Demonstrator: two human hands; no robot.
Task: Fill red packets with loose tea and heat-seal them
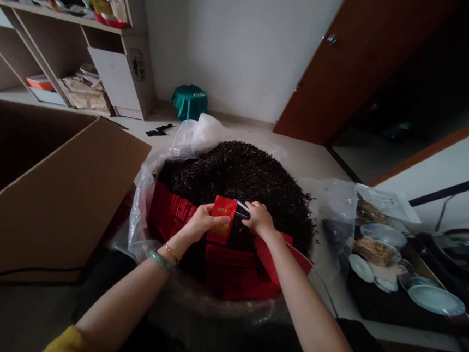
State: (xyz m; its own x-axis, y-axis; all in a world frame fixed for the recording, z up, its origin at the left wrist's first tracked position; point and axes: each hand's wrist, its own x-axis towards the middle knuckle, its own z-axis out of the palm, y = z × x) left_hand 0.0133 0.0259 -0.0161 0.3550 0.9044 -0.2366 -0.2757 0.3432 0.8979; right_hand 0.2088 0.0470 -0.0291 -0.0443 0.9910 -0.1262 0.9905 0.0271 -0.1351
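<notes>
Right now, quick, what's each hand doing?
Left hand: closed, holding a red packet.
Right hand: closed, pinching a small dark item at the packet's edge; can't tell what it is.

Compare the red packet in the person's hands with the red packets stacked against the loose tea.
The held red packet stands nearly upright at the left hand, its top corner by the right hand, while the stacked red packets lie close-packed in rows against the dark loose tea. The held packet shows its gold-printed face; the stacked ones show mostly edges. It is single; they are many. Both are the same bright red.
</notes>
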